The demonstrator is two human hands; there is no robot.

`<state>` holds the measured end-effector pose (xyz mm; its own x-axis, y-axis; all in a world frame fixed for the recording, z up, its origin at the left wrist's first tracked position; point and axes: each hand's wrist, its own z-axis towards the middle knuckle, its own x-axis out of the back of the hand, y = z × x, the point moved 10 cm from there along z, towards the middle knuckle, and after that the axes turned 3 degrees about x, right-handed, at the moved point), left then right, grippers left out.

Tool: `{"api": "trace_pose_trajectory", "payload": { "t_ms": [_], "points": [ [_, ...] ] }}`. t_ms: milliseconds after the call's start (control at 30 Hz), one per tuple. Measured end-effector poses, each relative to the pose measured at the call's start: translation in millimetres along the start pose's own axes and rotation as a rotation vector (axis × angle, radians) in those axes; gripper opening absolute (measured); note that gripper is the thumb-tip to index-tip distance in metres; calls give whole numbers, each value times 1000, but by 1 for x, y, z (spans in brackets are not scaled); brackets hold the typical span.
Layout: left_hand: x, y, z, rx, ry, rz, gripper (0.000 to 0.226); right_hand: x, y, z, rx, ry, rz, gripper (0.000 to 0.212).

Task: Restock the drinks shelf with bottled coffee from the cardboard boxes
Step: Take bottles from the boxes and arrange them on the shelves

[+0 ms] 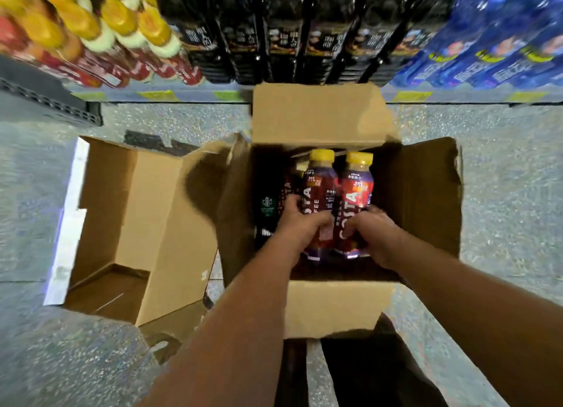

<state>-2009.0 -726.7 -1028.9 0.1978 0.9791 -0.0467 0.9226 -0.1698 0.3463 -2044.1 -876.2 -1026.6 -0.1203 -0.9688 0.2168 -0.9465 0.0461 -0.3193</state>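
While in left hand [300,224], COSTA bottle [318,190]

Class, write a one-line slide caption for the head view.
Left hand and right hand grip two yellow-capped coffee bottles inside the open cardboard box.

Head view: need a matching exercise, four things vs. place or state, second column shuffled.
Things
1. left box
2. Starbucks bottle
3. blue bottles
4. right hand

Place or state
A. grips the right Costa bottle
B. on the shelf, far right
C. on the floor, no bottles visible inside
D. in the open box, left of the left Costa bottle

Pairs: 1-C, 2-D, 3-B, 4-A
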Motion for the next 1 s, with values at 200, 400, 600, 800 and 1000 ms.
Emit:
{"api": "trace_pose_trajectory", "payload": {
  "t_ms": [200,400,600,800,1000],
  "points": [
    [8,43,-87,-116,-34,-49,68,-3,-45,-94,92,-134,16,66],
    [16,81,-175,-241,-106,-207,45,-3,-89,-181,251,-222,-52,36],
    [49,112,-265,-426,63,-202,47,-9,-144,-277,432,-345,-135,34],
    [62,157,-393,-684,104,-208,40,0,-182,-386,615,-324,-196,56],
    [74,216,-547,-937,151,-233,39,18,-245,-529,898,-295,-189,40]
  ]
}}
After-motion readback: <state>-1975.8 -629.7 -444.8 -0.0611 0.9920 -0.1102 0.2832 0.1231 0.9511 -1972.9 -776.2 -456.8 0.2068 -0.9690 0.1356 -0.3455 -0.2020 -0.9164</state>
